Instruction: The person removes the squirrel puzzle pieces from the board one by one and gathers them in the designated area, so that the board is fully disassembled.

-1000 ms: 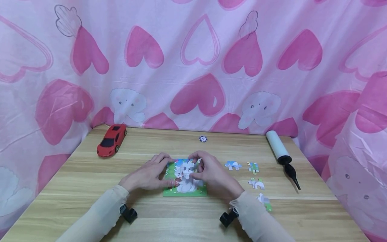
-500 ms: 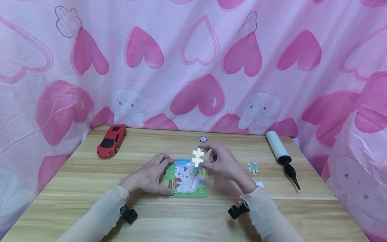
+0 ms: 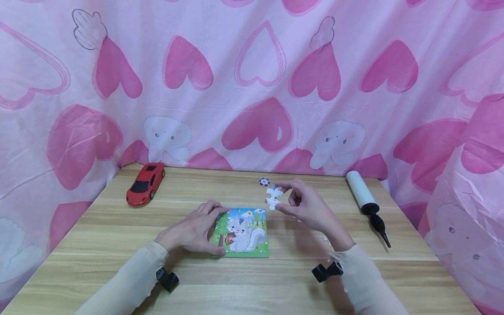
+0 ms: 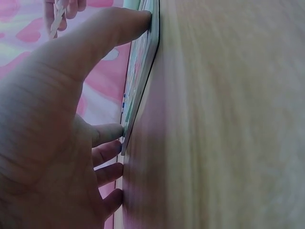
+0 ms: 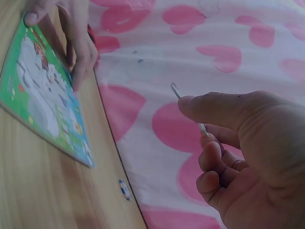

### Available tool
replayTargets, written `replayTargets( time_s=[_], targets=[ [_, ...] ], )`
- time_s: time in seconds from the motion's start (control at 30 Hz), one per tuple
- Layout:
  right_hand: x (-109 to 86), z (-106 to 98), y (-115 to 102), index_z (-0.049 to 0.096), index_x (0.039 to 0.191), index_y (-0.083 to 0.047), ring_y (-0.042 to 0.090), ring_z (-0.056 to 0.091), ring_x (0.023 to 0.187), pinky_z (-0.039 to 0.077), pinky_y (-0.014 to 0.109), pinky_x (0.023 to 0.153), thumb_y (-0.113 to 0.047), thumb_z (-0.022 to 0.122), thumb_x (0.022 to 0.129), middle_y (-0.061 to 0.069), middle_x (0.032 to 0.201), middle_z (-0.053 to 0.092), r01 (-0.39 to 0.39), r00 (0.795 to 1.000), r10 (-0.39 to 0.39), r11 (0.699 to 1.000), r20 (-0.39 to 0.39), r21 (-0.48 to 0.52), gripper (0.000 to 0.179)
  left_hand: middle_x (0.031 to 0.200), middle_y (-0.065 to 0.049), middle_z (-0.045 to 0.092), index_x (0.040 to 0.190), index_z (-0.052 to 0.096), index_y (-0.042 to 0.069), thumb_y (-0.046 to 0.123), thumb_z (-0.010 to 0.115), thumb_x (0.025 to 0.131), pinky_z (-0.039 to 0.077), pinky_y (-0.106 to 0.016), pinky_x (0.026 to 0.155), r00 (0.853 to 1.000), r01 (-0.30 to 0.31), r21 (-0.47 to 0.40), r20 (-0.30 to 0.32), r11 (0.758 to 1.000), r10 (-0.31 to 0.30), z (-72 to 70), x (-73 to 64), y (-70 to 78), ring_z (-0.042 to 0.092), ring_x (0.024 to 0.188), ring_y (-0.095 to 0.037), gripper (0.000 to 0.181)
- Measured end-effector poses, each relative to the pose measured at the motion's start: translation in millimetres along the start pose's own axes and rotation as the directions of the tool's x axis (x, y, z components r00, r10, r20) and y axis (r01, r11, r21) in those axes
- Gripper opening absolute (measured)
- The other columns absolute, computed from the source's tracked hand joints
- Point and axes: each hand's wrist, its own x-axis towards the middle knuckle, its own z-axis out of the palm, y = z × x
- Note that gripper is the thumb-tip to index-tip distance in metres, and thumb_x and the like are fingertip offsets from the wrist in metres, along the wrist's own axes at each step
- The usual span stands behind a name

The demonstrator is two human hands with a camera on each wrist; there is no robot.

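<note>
A square puzzle board (image 3: 246,236) with a squirrel picture lies on the table. My left hand (image 3: 193,229) rests at its left side, thumb on the near corner and index finger at the far corner, fingers fairly straight. Above and right of the board, my right hand (image 3: 305,205) pinches a jigsaw piece (image 3: 273,197) between thumb and fingers. In the right wrist view that piece (image 5: 175,89) shows only as a thin edge. Mostly hidden by the right hand and arm are loose jigsaw pieces (image 3: 326,239) on the table.
A red toy car (image 3: 145,183) stands at the back left. A black-and-white poker chip (image 3: 264,181) lies behind the board. A white hand pump (image 3: 362,192) with a black nozzle lies at the right. A pink heart-patterned curtain (image 3: 256,122) hangs behind the table.
My right hand, first over the board, has lifted and drawn right with the jigsaw piece in its fingers, uncovering the picture. The left hand stays at the board's left side.
</note>
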Motion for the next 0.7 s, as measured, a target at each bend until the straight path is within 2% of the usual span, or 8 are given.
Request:
replayTargets(
  time_s=[0.3,0.57,0.7],
  targets=[
    [-17.4,-29,19,0.069,0.149,-0.017,0.017,0.056,0.077,0.046,0.026,0.061,-0.020,0.091,0.096,0.006,0.099,0.061,-0.012,1.000,0.012,0.999,-0.014,-0.039,0.058,0.162,-0.010,0.040,0.170,0.043,0.013,0.069,0.091,0.077,0.044,-0.062,0.124,1.000,-0.001,-0.013,0.000,1.000,0.001,-0.7,-0.8,0.2,0.042,0.145,-0.031,0.119],
    [-38.8,-54,37,0.069,0.149,-0.011,0.014,0.054,0.071,0.047,0.026,0.060,-0.014,0.090,0.096,0.006,0.088,0.057,0.042,0.999,-0.042,0.999,0.012,-0.009,0.057,0.164,-0.010,0.039,0.170,0.043,0.016,0.073,0.090,0.076,0.043,-0.064,0.125,1.000,0.012,-0.022,0.008,1.000,-0.012,-0.7,-1.3,-2.4,0.040,0.147,-0.031,0.119],
    [-49.4,-58,49,0.070,0.149,-0.013,0.013,0.055,0.071,0.048,0.025,0.058,-0.014,0.090,0.096,0.005,0.090,0.058,0.055,0.998,-0.055,0.998,0.031,-0.019,0.057,0.164,-0.009,0.038,0.170,0.042,0.017,0.072,0.090,0.077,0.044,-0.063,0.124,1.000,0.009,-0.015,0.012,1.000,-0.009,-0.4,0.1,-3.1,0.040,0.147,-0.031,0.119]
  ],
)
